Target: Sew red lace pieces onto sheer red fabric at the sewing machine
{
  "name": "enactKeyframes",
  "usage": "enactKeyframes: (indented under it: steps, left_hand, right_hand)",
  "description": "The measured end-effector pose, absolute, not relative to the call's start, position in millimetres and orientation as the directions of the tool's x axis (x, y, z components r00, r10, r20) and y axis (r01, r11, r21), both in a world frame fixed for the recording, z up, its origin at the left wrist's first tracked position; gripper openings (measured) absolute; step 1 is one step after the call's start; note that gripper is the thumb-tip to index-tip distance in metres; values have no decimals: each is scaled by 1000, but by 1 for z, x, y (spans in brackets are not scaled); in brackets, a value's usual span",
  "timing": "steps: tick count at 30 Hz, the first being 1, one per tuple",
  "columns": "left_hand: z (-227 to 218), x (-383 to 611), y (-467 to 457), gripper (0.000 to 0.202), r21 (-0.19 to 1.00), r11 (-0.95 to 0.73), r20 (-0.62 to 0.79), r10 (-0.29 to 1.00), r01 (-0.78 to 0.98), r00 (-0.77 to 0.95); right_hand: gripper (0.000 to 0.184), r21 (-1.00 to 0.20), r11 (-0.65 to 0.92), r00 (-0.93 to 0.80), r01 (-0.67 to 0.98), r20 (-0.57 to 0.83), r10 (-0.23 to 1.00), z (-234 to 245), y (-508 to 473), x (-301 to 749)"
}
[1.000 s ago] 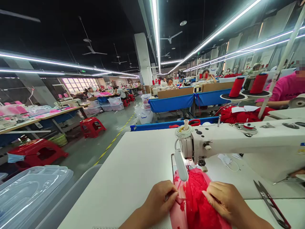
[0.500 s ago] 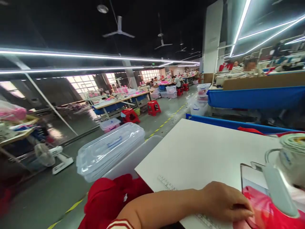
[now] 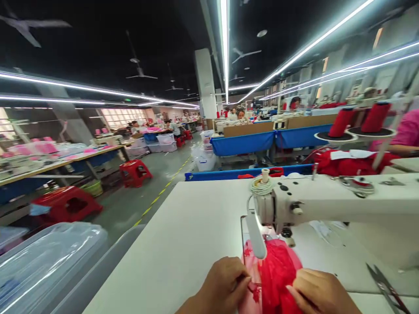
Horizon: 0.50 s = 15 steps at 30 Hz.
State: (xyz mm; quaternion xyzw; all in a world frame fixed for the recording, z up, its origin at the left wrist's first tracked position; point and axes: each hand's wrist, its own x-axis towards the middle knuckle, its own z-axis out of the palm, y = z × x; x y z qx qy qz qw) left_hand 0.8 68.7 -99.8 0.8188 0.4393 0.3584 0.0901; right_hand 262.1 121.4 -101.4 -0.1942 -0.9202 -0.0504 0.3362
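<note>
Nearest the viewer, the left hand is closed, thumb against fingers, on the left side of the red and pink fabric. The right hand has its fingers curled in and its thumb at the right edge of the same fabric, pinching it narrowly. The fabric lies bunched on the white worktop, between the two hands, its far end under the head of the sewing machine. A pale paddle-shaped part hangs from the machine head over the fabric's far left portion. A coil of light cord sits on top of the head.

Scissors lie on the worktop right of the right hand, well apart from the fabric, blades parted and pointing away. To the left of the worktop, at floor side, stands a clear lidded bin.

Beyond the machine, two red thread cones stand on round black-topped holders, with a heap of red cloth below. A person in a pink top is partly visible at the right; their hands cannot be made out.

Farther off, red stools stand beside an aisle marked by a yellow floor line. Blue cloth troughs hang along the next row, left of which rises a pale column.
</note>
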Motion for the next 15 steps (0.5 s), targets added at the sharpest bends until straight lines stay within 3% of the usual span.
enactKeyframes:
  steps: [15]
  left_hand:
    - [-121,-5,82,22,458,-657,543,740,599,397]
  right_hand:
    - [30,3,910,-673,415,675,304,-98,121,258]
